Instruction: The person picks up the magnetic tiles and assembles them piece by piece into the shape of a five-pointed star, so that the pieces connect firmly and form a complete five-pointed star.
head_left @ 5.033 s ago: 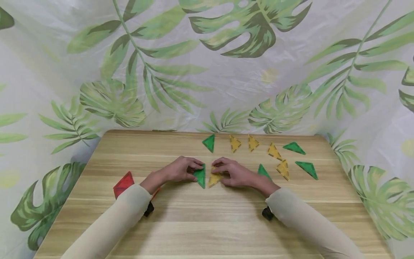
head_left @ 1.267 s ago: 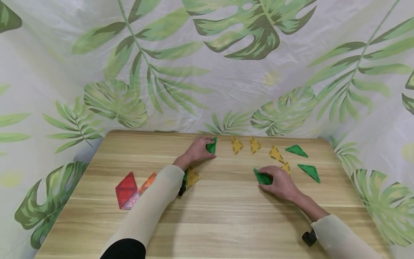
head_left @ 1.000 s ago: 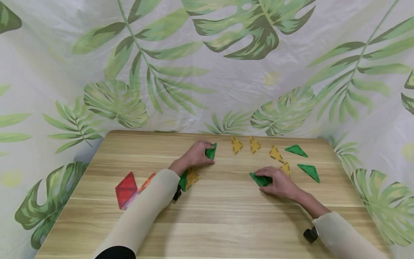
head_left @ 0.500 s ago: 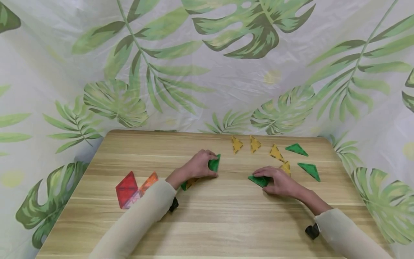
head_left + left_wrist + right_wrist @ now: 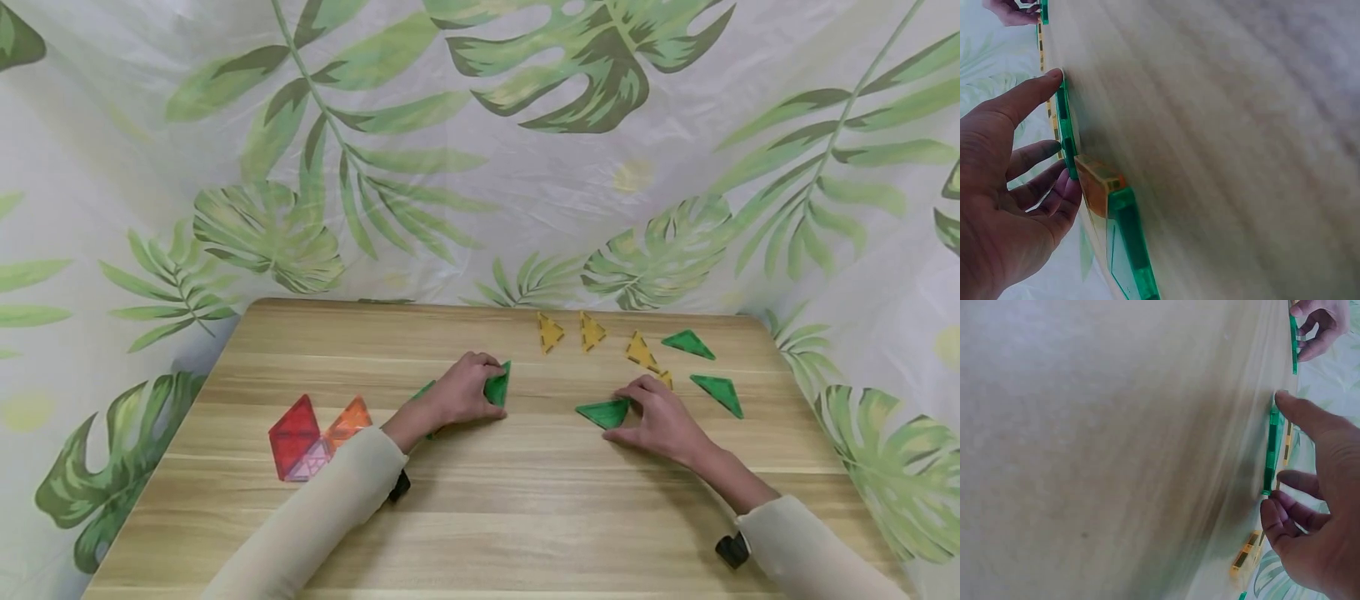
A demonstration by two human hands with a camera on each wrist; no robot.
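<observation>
My left hand (image 5: 467,392) grips a green triangular magnetic tile (image 5: 497,388) between thumb and fingers, flat on the wooden table. In the left wrist view that tile (image 5: 1066,128) shows edge-on. Farther right, my right hand (image 5: 656,417) pinches another green triangular magnetic tile (image 5: 602,413) by its right side. Its edge (image 5: 1270,450) appears in the right wrist view between thumb and fingers. A gap separates the two held tiles. Close to my left hand lie a yellow tile (image 5: 1094,181) and a green tile (image 5: 1132,244), touching; the left forearm mostly hides them in the head view.
Red tiles (image 5: 294,433), a pale pink tile (image 5: 309,462) and an orange tile (image 5: 351,418) form a joined shape at left. Yellow triangles (image 5: 550,332) lie toward the back, and two green triangles (image 5: 717,394) at right. A leaf-patterned cloth (image 5: 420,150) hangs behind the table (image 5: 525,517).
Five seconds ago my hands held a green and a yellow tile mid-table. Since then my left hand has drawn a green tile from the back edge nearer; the right hand's tile has turned.
</observation>
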